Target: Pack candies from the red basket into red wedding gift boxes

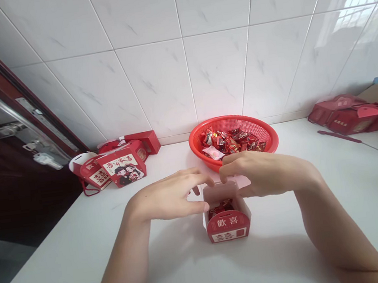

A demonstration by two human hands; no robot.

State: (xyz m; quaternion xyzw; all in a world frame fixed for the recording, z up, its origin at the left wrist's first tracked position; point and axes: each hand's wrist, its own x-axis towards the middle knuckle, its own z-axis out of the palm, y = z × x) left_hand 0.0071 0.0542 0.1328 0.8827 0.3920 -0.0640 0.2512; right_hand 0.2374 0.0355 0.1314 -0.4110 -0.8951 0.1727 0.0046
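Observation:
A small red gift box with white Chinese lettering stands on the white table with its top open. Wrapped candies lie inside it. My left hand is at the box's left side, thumb and fingers apart, with the thumb tip by the left wall. From the right, my right hand reaches over the box's back right edge, fingers bent and thumb apart. I see nothing held in either hand; whether the fingertips touch the walls is unclear. Just behind, a red plastic basket contains many wrapped candies, partly hidden by my right hand.
Several red gift boxes sit together at the back left of the white table. More red boxes are at the back right, near a thin dark red strip. A tiled wall borders the back, and a door handle is at left.

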